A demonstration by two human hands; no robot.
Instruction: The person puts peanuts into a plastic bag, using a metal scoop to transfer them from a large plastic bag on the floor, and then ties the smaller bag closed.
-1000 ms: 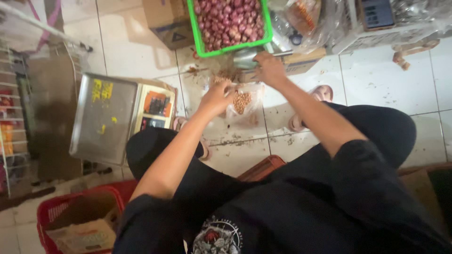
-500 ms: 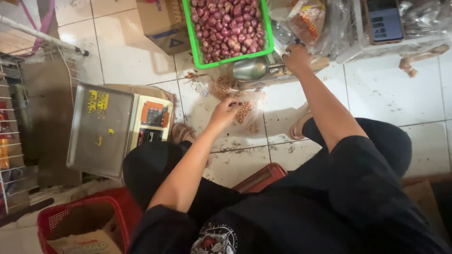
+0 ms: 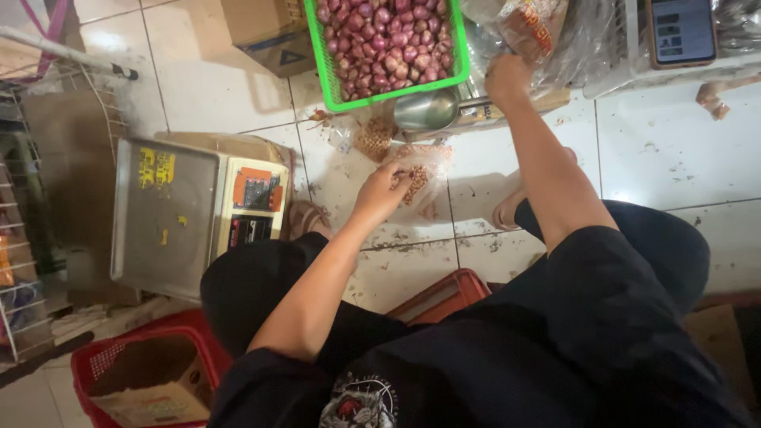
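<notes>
- Head view: your left hand [image 3: 383,192] pinches the mouth of a clear plastic bag [image 3: 418,178] of brown nuts, just below the green basket [image 3: 386,93] of shallots.
- Your right hand [image 3: 507,79], fingers curled, holds a metal scoop [image 3: 426,109] at that basket's lower right corner.
- A weighing scale [image 3: 198,210] sits lower left of the basket.

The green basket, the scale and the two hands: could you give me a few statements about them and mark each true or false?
1. The green basket holds small reddish-purple bulbs. True.
2. The left hand holds a clear bag of brown nuts. True.
3. The right hand rests on the weighing scale. False: it reaches up beside the metal scoop, far from the scale.
4. The scale's tray is piled with nuts. False: only a few scraps lie on it.
5. A red crate holds a cardboard box. True.
</notes>
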